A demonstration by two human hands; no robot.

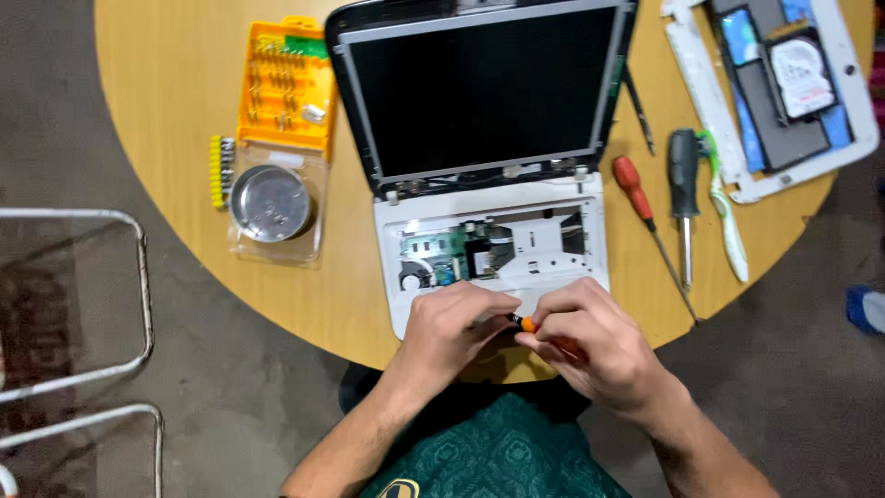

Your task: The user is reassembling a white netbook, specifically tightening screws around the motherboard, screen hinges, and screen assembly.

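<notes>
A white laptop (562,205) lies open on the round wooden table (175,111), its keyboard removed so that the circuit board (442,254) and inner parts show. Its dark screen (479,88) is tilted back. Both my hands meet at the laptop's front edge. My right hand (590,346) grips a small screwdriver with an orange collar (527,324). My left hand (452,327) pinches the dark tip end of the same tool. The rest of the tool is hidden under my fingers.
An orange bit-set case (286,83) and a round metal dish (270,203) lie left of the laptop. A red screwdriver (645,217), a black-handled screwdriver (683,189) and a green-white toothbrush (726,217) lie to the right. A second opened device with a hard drive (800,78) sits far right. A metal chair frame (111,304) stands left.
</notes>
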